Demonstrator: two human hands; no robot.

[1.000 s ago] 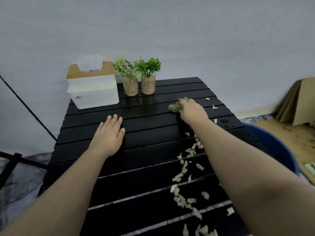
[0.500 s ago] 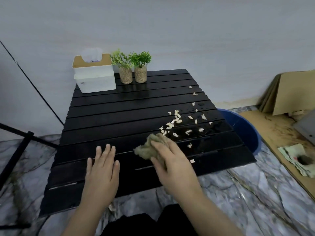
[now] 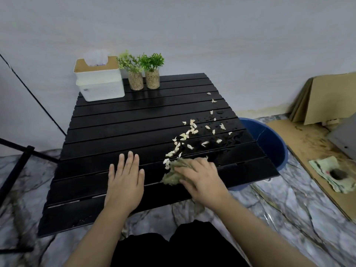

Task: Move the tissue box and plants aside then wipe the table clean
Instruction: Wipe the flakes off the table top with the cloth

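Item: black slatted surface (image 3: 119, 132), wiping in progress. Right hand (image 3: 200, 178) near the front edge, fingers (image 3: 184, 170) pressed together and clamped on a crumpled olive cloth (image 3: 172, 175) that lies flat against a slat. Left hand (image 3: 125, 180) just beside it, palm down, its fingers loosely apart, holding nothing, apparently steadying the surface. Debris: a trail of pale scraps (image 3: 190, 133) runs from the cloth toward the far right corner, with wet droplets among them on the right-hand slats. Handling note, as judgement: the scraps are light and the slats have gaps, so short strokes along the slats, with the cloth kept flat and gathered ahead of the palm, look safest; pushing the pile toward the right edge would drop it near the bucket below rather than into the gaps. The left half looks clear already; the right half is yet to be done. Task items: tissue box (image 3: 99, 81) stands at the far left corner, the two plants (image 3: 142, 71) just beside it to the right, all well apart from the scraps. Containers: the box, white with a tan lid, shows tissue at its slot; each plant sits in a clear jar of pale gravel; a blue bucket (image 3: 269, 145) stands on the floor touching or just under the right edge, contents not visible.
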